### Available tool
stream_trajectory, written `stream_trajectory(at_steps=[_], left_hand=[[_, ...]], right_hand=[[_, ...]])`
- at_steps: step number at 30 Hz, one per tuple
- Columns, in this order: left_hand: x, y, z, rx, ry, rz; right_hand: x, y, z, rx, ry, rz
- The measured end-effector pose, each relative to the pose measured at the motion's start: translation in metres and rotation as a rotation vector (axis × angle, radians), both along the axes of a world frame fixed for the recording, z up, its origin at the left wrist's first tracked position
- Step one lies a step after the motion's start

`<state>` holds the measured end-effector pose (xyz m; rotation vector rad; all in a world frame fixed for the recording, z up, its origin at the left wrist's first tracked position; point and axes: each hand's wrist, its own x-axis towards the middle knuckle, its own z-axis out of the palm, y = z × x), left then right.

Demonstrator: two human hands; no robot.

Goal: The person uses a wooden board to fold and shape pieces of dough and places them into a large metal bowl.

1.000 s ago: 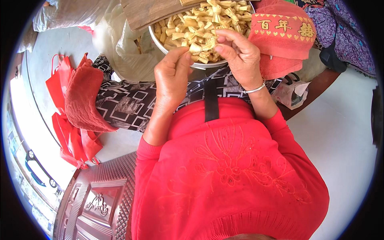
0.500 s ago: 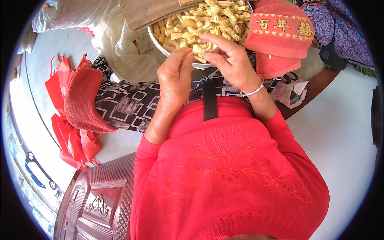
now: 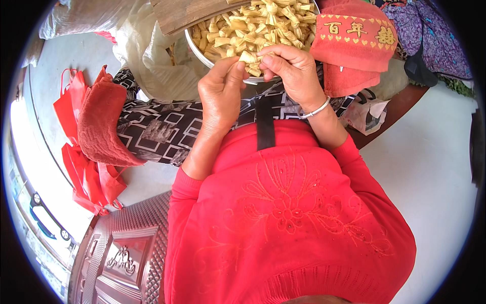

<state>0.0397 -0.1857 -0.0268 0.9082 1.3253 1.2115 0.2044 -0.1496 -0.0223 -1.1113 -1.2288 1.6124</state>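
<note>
Both my hands have come a bit closer together at the bowl's (image 3: 198, 50) near rim. My left hand (image 3: 221, 93) and right hand (image 3: 293, 71) pinch one small yellow piece (image 3: 248, 57) between their fingertips. It sits just over the rim, touching the pile of pieces (image 3: 253, 25) in the bowl. A red cloth (image 3: 354, 38) lies beside the bowl, on my right.

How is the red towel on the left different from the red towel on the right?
The left towel is plain and darker and hangs over the patterned cloth. The right towel is brighter with gold characters and hearts, and lies folded beside the metal bowl. Both are red and fuzzy.
</note>
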Motion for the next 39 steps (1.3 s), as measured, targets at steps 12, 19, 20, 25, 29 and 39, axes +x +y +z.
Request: stream_trajectory(at_steps=[12, 19, 20, 25, 29, 39], left_hand=[[-0.014, 0.002, -0.018, -0.158, -0.593, 0.023], [-0.023, 0.0, -0.035, -0.27, -0.904, -0.047], [-0.024, 0.0, -0.037, -0.271, -0.919, -0.07], [-0.019, 0.001, -0.024, -0.317, -0.801, -0.067], [-0.02, 0.0, -0.021, -0.287, -0.713, -0.07], [-0.09, 0.044, -0.066, -0.189, -0.479, 0.669]], right_hand=[[-0.011, 0.0, -0.006, -0.24, 0.248, -0.156], [-0.004, 0.002, -0.016, -0.058, 0.041, -0.126], [-0.006, 0.003, -0.014, -0.053, 0.009, -0.15], [-0.006, 0.009, -0.019, -0.05, -0.064, -0.223], [-0.005, 0.012, -0.021, -0.034, -0.083, -0.246], [-0.001, 0.018, -0.024, -0.059, 0.076, -0.3]])
